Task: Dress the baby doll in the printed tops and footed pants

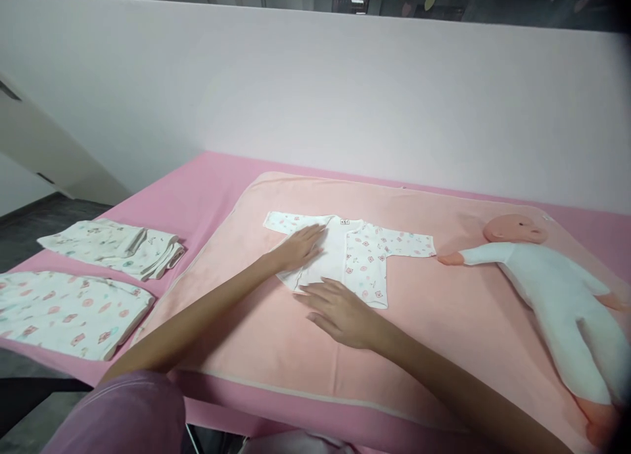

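Note:
A small white baby shirt [367,263] with a pink print lies spread out in front of me, its front apart and both sleeves stretched sideways. My left hand [300,247] rests flat over the shirt's left front panel, fingers extended toward the collar. At the lower hem is my right hand [340,309], palm down with its fingers spread; whether it presses on the cloth I cannot tell. Neither hand grips anything. Underneath the shirt is a peach blanket [236,322] with a pale edge.
To the right lies a baby doll [547,296] in white, one hand close to the shirt's right cuff. Folded printed cloths [113,244] and another folded printed cloth [69,313] lie at the left on the pink table cover [197,184]. A white partition [315,99] stands behind.

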`<action>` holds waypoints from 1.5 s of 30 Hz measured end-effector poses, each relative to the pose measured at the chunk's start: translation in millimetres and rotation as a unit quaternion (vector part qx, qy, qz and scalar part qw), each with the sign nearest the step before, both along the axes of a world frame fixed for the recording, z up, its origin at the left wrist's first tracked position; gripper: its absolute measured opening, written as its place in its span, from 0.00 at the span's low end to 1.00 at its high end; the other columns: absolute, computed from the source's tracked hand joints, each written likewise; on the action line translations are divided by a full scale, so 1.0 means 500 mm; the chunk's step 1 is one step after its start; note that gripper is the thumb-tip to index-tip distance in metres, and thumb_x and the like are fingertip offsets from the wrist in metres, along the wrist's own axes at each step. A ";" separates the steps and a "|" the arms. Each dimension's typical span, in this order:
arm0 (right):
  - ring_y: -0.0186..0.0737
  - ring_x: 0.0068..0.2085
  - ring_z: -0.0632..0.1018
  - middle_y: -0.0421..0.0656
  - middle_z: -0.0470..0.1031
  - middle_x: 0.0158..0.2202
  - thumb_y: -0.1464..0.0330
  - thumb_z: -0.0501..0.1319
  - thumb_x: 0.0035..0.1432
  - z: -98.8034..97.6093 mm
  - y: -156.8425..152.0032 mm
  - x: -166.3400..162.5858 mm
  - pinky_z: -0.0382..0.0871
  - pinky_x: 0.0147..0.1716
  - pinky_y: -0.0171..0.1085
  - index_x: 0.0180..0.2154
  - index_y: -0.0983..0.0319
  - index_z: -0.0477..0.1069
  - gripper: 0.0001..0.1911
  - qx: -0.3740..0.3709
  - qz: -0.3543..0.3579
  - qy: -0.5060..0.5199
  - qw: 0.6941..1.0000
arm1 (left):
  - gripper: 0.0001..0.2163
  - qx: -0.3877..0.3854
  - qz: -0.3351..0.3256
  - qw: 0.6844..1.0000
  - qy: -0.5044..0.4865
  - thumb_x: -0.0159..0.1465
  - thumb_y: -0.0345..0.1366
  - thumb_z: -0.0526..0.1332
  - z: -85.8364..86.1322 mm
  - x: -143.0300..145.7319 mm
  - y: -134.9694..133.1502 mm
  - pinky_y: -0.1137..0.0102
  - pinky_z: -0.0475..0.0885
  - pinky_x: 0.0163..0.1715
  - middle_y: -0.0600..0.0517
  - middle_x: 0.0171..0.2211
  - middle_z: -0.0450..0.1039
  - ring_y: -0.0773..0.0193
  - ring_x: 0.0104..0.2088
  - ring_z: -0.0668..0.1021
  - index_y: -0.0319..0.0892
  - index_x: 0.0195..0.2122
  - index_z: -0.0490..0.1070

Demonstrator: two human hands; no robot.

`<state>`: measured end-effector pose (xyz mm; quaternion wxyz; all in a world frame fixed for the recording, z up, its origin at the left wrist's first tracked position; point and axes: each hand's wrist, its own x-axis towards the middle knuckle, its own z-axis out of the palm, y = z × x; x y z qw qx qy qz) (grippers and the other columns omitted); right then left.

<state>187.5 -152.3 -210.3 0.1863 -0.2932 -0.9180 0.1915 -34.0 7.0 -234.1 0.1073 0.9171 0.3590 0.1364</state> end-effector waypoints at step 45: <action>0.46 0.79 0.56 0.37 0.55 0.79 0.60 0.50 0.80 -0.083 -0.118 0.369 0.53 0.78 0.55 0.80 0.47 0.45 0.33 0.058 -0.153 -0.126 0.978 | 0.37 -0.008 -0.015 0.999 0.045 0.76 0.59 0.48 -0.049 0.377 0.044 0.47 0.47 0.78 0.42 0.81 0.43 0.45 0.81 0.50 0.43 0.79 0.52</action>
